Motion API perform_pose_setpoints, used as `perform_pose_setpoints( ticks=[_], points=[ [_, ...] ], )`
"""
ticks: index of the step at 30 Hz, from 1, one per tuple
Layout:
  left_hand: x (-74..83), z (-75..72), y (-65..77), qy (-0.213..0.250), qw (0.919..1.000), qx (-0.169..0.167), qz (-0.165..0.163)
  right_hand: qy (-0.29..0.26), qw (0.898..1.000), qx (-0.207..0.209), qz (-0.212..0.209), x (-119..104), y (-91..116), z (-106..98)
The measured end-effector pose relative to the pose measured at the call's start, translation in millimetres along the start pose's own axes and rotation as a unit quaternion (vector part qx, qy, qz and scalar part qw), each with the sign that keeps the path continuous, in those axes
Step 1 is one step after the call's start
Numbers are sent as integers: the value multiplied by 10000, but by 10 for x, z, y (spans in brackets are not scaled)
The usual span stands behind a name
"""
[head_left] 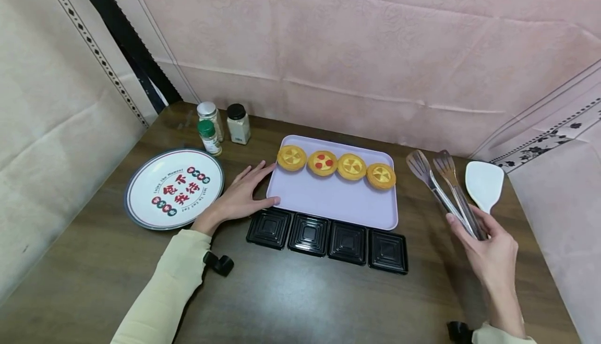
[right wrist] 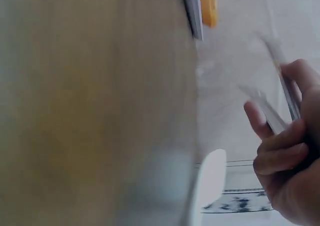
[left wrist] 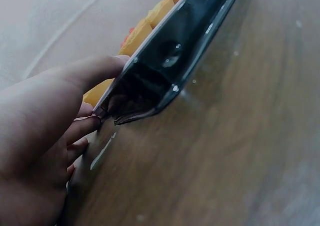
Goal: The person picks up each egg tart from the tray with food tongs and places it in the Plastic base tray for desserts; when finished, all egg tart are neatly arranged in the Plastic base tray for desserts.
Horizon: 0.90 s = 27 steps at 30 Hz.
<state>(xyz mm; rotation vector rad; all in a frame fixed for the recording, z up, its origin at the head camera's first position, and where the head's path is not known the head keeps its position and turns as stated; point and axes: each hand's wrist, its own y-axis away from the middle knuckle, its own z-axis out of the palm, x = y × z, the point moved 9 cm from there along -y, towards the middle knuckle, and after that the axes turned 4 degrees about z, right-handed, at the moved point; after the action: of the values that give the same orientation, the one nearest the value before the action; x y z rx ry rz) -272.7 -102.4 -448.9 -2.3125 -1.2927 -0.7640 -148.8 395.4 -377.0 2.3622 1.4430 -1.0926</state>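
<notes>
A lilac tray (head_left: pixel 328 198) carries several yellow tarts (head_left: pixel 351 167) in a row along its far side; one tart (head_left: pixel 322 163) has red pieces on top. My left hand (head_left: pixel 241 195) rests at the tray's left edge, fingers spread and thumb at the near left corner. The left wrist view shows that thumb against the tray's rim. Over the table's right side, my right hand (head_left: pixel 495 247) grips metal tongs (head_left: pixel 448 198) near their hinged end. The tongs' slotted heads stand apart, pointing away from me, with nothing between them.
Small black square trays (head_left: pixel 347 242) line the lilac tray's near edge. A round printed plate (head_left: pixel 175 188) lies left of my left hand. Behind it stand a green-capped bottle (head_left: pixel 209 138), a white-capped shaker (head_left: pixel 211 117) and a black-capped jar (head_left: pixel 238 124). A white spatula (head_left: pixel 484 184) lies far right.
</notes>
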Motion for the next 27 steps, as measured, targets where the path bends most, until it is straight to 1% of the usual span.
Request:
perform_pose_setpoints(
  ticks=[3,7,13,16,21,24,27],
  points=[
    [0,-10,5,14,10000,20,4,60,10000,-33,-41,-132,-29,-73],
    [2,-13,3,6,10000,30,22,157,9995,-168,-201,-301,-45,-134],
    [-1,5,-4,-5,10000,28,24,209,9973,-295,-642,-549,-35,-174],
    [8,17,-11,12,10000,8,29,320,9959,-355,-773,-618,-21,-159],
    [29,6,-6,79,10000,15,21,430,9925,-638,-952,-674,10,-102],
    [29,-5,2,77,10000,20,9,402,9909,-796,-1006,-691,20,-80],
    [24,-13,6,56,10000,34,18,359,9905,-865,-1011,-700,24,-64]
  ],
)
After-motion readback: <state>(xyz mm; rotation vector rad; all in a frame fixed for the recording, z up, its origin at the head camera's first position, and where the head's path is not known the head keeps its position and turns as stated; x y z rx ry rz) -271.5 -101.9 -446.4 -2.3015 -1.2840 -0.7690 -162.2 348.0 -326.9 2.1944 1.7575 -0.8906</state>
